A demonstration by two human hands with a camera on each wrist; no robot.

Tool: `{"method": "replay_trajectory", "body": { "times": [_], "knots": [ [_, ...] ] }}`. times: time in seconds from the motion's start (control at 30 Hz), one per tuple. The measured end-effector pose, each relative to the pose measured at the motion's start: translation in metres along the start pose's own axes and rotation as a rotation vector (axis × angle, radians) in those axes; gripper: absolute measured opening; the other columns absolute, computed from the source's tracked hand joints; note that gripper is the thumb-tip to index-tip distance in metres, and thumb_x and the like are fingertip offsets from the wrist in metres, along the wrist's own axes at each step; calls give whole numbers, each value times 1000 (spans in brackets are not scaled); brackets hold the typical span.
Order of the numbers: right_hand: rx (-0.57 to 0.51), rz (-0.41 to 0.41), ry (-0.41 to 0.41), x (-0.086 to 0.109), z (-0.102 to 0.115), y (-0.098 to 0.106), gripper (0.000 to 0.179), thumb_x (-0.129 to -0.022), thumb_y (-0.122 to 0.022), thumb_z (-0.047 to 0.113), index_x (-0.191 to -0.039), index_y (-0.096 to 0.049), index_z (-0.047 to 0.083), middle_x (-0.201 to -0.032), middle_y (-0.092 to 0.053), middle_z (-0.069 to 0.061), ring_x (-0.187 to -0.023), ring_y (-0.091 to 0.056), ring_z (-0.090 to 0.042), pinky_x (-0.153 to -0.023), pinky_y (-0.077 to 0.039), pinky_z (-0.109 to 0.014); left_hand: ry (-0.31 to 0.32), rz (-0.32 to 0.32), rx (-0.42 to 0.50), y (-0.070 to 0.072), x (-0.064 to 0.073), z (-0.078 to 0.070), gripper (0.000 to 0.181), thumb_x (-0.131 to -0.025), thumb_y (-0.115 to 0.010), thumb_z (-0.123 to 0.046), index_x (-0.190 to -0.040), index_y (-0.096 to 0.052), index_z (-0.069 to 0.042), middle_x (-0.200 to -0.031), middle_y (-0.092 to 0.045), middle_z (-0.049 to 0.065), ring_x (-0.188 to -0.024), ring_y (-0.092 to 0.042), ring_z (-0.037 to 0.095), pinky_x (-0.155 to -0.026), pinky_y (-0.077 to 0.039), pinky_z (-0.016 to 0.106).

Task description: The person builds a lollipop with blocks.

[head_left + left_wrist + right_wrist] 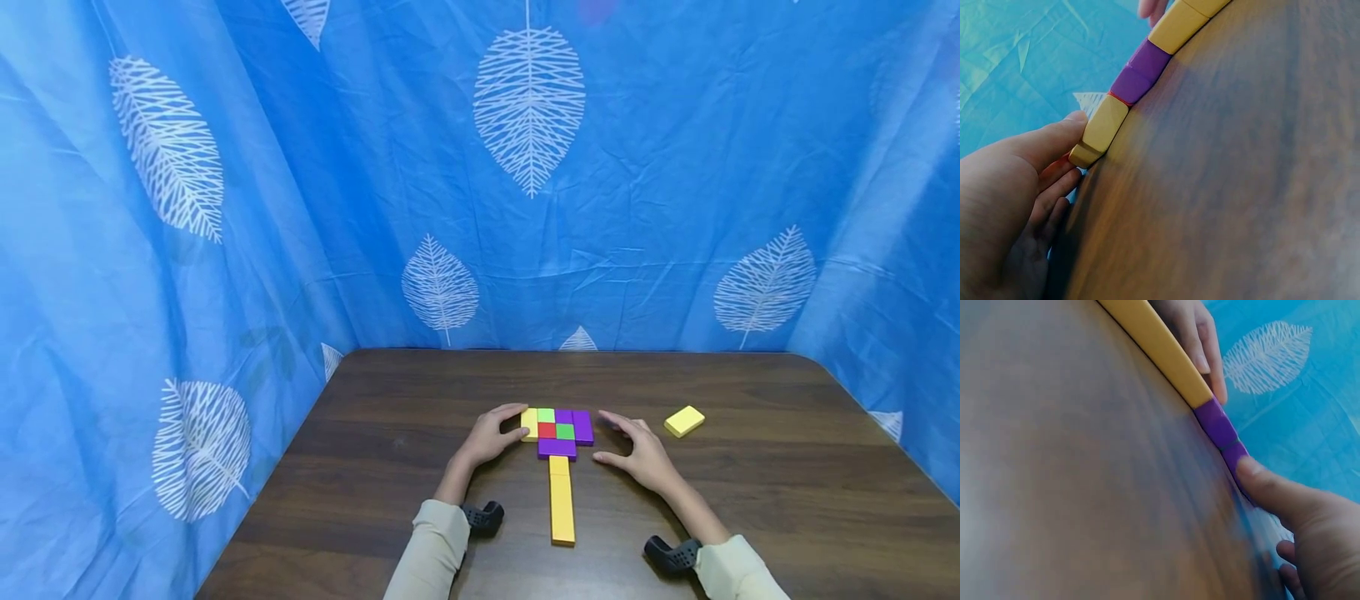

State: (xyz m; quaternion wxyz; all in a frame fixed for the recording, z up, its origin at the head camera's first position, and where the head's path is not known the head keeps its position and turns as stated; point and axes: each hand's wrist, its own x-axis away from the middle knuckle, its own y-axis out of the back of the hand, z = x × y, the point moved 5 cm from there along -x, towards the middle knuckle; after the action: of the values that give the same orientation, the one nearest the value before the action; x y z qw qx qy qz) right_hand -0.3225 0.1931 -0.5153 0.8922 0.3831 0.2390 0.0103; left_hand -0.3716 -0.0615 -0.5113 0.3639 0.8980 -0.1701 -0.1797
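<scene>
Flat coloured blocks lie together on the table in the head view. A yellow block (529, 427) forms the left end, beside a light green block (546, 414) and a red block (547, 430). A second green block (565, 432) touches the red one. Purple blocks (582, 427) stand at the right and a purple block (557, 449) at the near side. From there a yellow strip (562, 508) runs toward the person. My left hand (489, 435) pinches the left yellow block between thumb and fingers. Slightly apart from the right purple block, my right hand (641, 454) has its fingers spread, holding nothing.
A single yellow block (684, 422) lies apart, beyond the right hand. The brown wooden table (360, 500) meets a blue curtain (637, 208) with white leaf prints at the back and sides. Black wrist devices (671, 557) sit near both sleeves.
</scene>
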Motion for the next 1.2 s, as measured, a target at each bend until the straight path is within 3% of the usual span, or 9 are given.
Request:
{"method": "replay_trajectory", "body": {
  "times": [0.17, 0.33, 0.5, 0.67, 0.73, 1.0, 1.2],
  "knots": [
    [50, -84, 58, 12, 2, 10, 65, -69, -82, 27, -125, -57, 9, -120, -60, -11, -100, -52, -26, -80, -44, -46, -6, -6, -8, 1, 0, -1, 48, -90, -60, -34, -132, -52, -13, -133, -51, 4, -125, -43, 21, -102, -34, 39],
    [73, -157, 40, 19, -6, 24, 55, -69, -82, 22, -118, -63, 9, -107, -65, -11, -92, -57, -27, -76, -45, -47, 3, -5, 0, 1, 0, -2, 48, -89, -61, -34, -132, -52, -14, -133, -51, 4, -125, -43, 22, -102, -34, 40],
    [76, -246, 2, 21, -24, 52, 46, -72, -79, 20, -114, -65, 8, -101, -66, -14, -88, -59, -31, -72, -44, -51, 4, -5, 0, 0, 1, -2, 49, -89, -60, -34, -132, -52, -13, -133, -51, 4, -125, -43, 22, -102, -34, 40],
    [76, -302, -15, 18, -45, 81, 45, -72, -79, 14, -114, -64, 4, -110, -62, -19, -96, -51, -35, -72, -39, -54, -4, -4, 3, 2, 2, -2, 49, -90, -60, -34, -132, -52, -12, -133, -51, 5, -125, -43, 22, -102, -34, 40],
    [65, -259, -25, 15, -54, 89, 49, -74, -78, 15, -118, -61, 3, -118, -57, -22, -103, -47, -39, -76, -36, -57, -4, -4, 5, 2, 3, -2, 49, -90, -60, -34, -132, -52, -11, -133, -51, 5, -125, -43, 22, -102, -34, 41],
    [35, 45, -130, 6, -86, 100, 68, -82, -70, 31, -137, -42, 2, -136, -37, -29, -120, -30, -52, -84, -28, -67, -20, -3, -8, 2, 1, 0, 49, -89, -61, -34, -132, -53, -12, -132, -51, 5, -125, -43, 22, -102, -35, 41],
    [46, 133, -167, 4, -95, 99, 68, -83, -67, 39, -137, -43, 5, -134, -37, -33, -117, -34, -53, -86, -31, -63, -12, -2, -16, 1, 0, 1, 49, -89, -60, -36, -132, -53, -13, -132, -51, 5, -124, -43, 22, -101, -35, 41]
  ]
}}
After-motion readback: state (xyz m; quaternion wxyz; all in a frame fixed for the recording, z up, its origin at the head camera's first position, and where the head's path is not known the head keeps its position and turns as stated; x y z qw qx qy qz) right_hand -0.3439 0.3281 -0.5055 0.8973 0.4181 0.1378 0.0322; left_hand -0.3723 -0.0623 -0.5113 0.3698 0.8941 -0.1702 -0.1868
